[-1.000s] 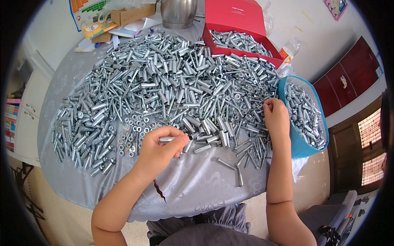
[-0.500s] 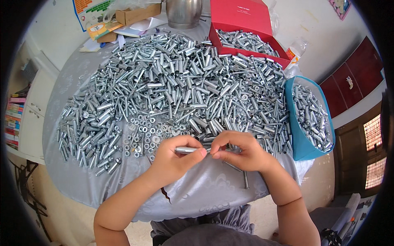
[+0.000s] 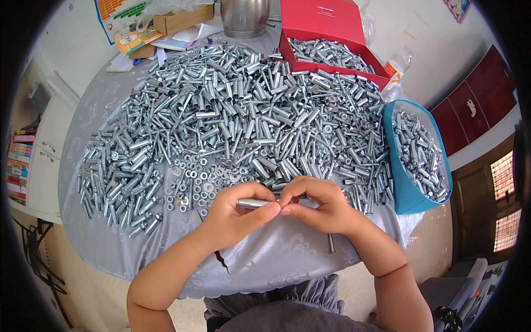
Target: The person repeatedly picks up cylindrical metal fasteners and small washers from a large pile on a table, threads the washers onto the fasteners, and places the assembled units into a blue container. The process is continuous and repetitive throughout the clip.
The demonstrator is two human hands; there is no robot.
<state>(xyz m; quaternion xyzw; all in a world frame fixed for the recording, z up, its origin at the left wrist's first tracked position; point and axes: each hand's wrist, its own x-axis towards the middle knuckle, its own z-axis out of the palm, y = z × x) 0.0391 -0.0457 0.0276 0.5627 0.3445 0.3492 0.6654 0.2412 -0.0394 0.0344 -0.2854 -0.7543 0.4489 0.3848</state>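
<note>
My left hand (image 3: 235, 213) is closed around a shiny metal anchor sleeve (image 3: 251, 203), which lies nearly level between thumb and curled fingers above the table's near edge. Against the sleeve's right end, my right hand (image 3: 316, 206) is closed in a pinch, its thumb and fingertips meeting the left thumb. Whatever sits between those right fingertips is hidden. Below the right hand a long bolt (image 3: 331, 243) lies on the grey cloth, partly covered by the hand. Loose nuts and washers (image 3: 200, 176) are spread just beyond the left hand.
A wide heap of metal sleeves and bolts (image 3: 221, 99) covers the table (image 3: 94, 243). Filled with similar parts, a red box (image 3: 332, 73) stands at the back and a blue bin (image 3: 417, 206) at the right. A metal pot (image 3: 245, 19) and cardboard box (image 3: 182, 20) stand behind.
My right hand has shifted slightly left, its fingertips closing up against my left thumb. It now covers the slanted bolt that showed beneath it. My left hand keeps its hold on the sleeve.
</note>
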